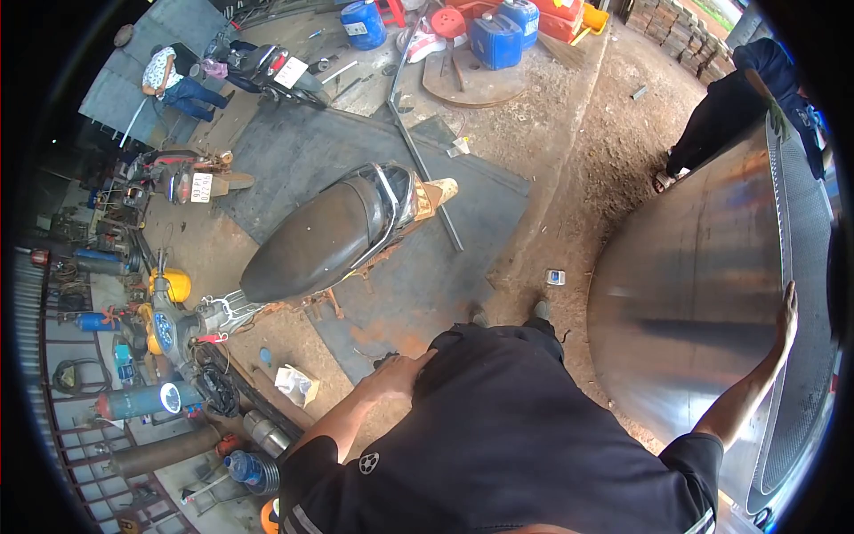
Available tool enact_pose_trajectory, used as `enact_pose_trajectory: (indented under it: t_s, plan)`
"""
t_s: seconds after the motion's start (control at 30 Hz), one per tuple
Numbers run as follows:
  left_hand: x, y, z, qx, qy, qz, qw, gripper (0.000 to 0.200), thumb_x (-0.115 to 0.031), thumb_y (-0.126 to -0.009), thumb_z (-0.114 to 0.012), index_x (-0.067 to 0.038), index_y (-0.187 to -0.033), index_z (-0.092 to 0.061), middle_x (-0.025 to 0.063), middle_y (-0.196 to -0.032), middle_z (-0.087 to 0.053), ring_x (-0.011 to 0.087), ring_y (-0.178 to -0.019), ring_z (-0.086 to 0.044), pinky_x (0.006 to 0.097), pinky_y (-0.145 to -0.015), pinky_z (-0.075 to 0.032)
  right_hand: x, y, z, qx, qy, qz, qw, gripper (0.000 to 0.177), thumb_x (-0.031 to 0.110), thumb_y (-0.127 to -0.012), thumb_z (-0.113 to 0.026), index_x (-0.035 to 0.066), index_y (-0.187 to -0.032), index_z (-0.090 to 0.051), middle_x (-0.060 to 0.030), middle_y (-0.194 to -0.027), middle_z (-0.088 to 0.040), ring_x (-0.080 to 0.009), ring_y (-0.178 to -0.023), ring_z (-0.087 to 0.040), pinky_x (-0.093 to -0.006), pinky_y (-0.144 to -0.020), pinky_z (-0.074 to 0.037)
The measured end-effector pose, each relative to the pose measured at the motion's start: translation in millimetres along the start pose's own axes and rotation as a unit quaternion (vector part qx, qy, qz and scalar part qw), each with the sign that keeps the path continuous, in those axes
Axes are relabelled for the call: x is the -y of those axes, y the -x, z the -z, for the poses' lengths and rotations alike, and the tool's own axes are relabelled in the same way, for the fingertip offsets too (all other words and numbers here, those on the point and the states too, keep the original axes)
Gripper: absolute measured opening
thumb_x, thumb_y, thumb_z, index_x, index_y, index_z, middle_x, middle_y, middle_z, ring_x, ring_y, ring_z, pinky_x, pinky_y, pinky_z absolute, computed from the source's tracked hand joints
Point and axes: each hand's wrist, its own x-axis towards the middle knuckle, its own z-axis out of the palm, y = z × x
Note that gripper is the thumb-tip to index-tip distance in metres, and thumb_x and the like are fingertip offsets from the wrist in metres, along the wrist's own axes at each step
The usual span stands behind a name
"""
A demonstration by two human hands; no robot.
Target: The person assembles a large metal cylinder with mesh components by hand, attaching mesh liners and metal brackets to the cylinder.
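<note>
A large curved metal cylinder stands on the ground at the right, with a perforated sheet along its far side. My right hand lies against the cylinder's upper edge, fingers stretched out along it. My left hand is at my hip beside my dark shirt; its fingertips are hidden there, and nothing shows in it. Across the cylinder a co-worker in dark clothes bends over, one gloved hand on the top edge.
A motorbike is parked at left on a dark metal sheet. Beyond it are two more motorbikes and another person. Blue jugs stand at the back. Gas cylinders lie at lower left. A small box lies near my feet.
</note>
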Motion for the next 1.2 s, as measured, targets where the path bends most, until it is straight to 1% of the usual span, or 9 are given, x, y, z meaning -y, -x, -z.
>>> enact_pose_trajectory:
  t_s: [0.13, 0.23, 0.3, 0.4, 0.6, 0.8, 0.93, 1.03, 1.2]
  plan:
    - [-1, 0, 0, 0.001, -0.003, 0.011, 1.0, 0.102, -0.022, -0.069, -0.082, -0.006, -0.156, -0.031, 0.0202, -0.084, -0.073, 0.0406, -0.089, -0.071, 0.0482, -0.081, -0.055, -3, -1, -1, 0.003, -0.019, -0.007, 1.0, 0.07, 0.06, -0.105, -0.027, 0.015, -0.158, -0.037, -0.0156, -0.161, -0.038, -0.0354, -0.147, -0.037, -0.043, -0.12, -0.029]
    - [-2, -1, 0, 0.002, -0.006, 0.013, 1.0, 0.102, -0.024, -0.07, -0.081, -0.007, -0.156, -0.031, 0.0213, -0.085, -0.073, 0.0416, -0.09, -0.071, 0.0485, -0.082, -0.055, 3, 1, 2, 0.015, 0.043, 0.016, 0.999, 0.057, 0.043, -0.109, -0.028, 0.018, -0.16, -0.033, -0.0153, -0.161, -0.038, -0.0361, -0.146, -0.039, -0.0433, -0.119, -0.031]
    - [-1, -1, 1, 0.007, -0.008, 0.015, 1.0, 0.102, -0.025, -0.071, -0.081, -0.008, -0.157, -0.03, 0.0221, -0.086, -0.072, 0.0423, -0.09, -0.071, 0.0487, -0.082, -0.055, 12, 3, 4, 0.014, -0.023, -0.045, 0.999, 0.053, 0.022, -0.109, -0.027, 0.021, -0.162, -0.026, -0.0147, -0.161, -0.037, -0.037, -0.145, -0.04, -0.0435, -0.119, -0.033]
    - [0, -2, -1, 0.013, -0.011, 0.018, 1.0, 0.101, -0.028, -0.072, -0.081, -0.01, -0.157, -0.03, 0.0239, -0.087, -0.072, 0.0436, -0.09, -0.07, 0.0492, -0.082, -0.055, -8, 0, -3, 0.001, 0.112, 0.082, 0.99, 0.053, 0.024, -0.109, -0.026, 0.019, -0.162, -0.026, -0.0149, -0.161, -0.037, -0.0369, -0.145, -0.04, -0.0434, -0.119, -0.033]
    - [4, -4, -5, 0.009, -0.004, 0.019, 1.0, 0.099, -0.032, -0.073, -0.08, -0.01, -0.157, -0.03, 0.0257, -0.089, -0.072, 0.0448, -0.092, -0.07, 0.0504, -0.083, -0.055, 1, 4, 0, 0.004, -0.004, -0.001, 1.0, 0.06, 0.048, -0.109, -0.023, 0.018, -0.16, -0.033, -0.0155, -0.161, -0.038, -0.0353, -0.148, -0.037, -0.0421, -0.12, -0.029]
    - [8, -6, -8, 0.005, 0.001, 0.014, 1.0, 0.099, -0.029, -0.073, -0.079, -0.011, -0.157, -0.03, 0.0253, -0.088, -0.071, 0.0455, -0.091, -0.07, 0.051, -0.083, -0.055, -18, -5, -9, -0.007, 0.026, 0.032, 0.999, 0.061, 0.052, -0.108, -0.022, 0.022, -0.159, -0.034, -0.0144, -0.16, -0.039, -0.0354, -0.147, -0.038, -0.0425, -0.12, -0.03]
    - [11, -7, -11, 0.008, 0.003, 0.012, 1.0, 0.1, -0.027, -0.072, -0.079, -0.011, -0.158, -0.028, 0.0254, -0.087, -0.071, 0.0457, -0.09, -0.07, 0.0516, -0.082, -0.055, -24, -6, -11, -0.024, 0.092, 0.089, 0.991, 0.058, 0.049, -0.109, -0.021, 0.023, -0.16, -0.033, -0.0143, -0.16, -0.039, -0.0356, -0.147, -0.038, -0.0426, -0.119, -0.031]
    - [8, -7, -5, 0.014, -0.004, 0.017, 1.0, 0.101, -0.026, -0.072, -0.079, -0.011, -0.158, -0.028, 0.0254, -0.087, -0.071, 0.0455, -0.09, -0.07, 0.0517, -0.081, -0.055, -17, -5, -8, 0.011, 0.061, -0.006, 0.998, 0.055, 0.041, -0.109, -0.022, 0.023, -0.161, -0.03, -0.0139, -0.161, -0.038, -0.0359, -0.146, -0.039, -0.043, -0.119, -0.032]
    - [9, -10, -6, 0.022, -0.02, 0.027, 0.999, 0.1, -0.025, -0.072, -0.078, -0.011, -0.158, -0.028, 0.025, -0.088, -0.071, 0.0451, -0.091, -0.07, 0.0516, -0.081, -0.055, -27, -7, -14, -0.024, 0.116, 0.092, 0.989, 0.054, 0.039, -0.11, -0.022, 0.024, -0.161, -0.029, -0.0137, -0.16, -0.039, -0.0365, -0.145, -0.04, -0.0439, -0.118, -0.033]
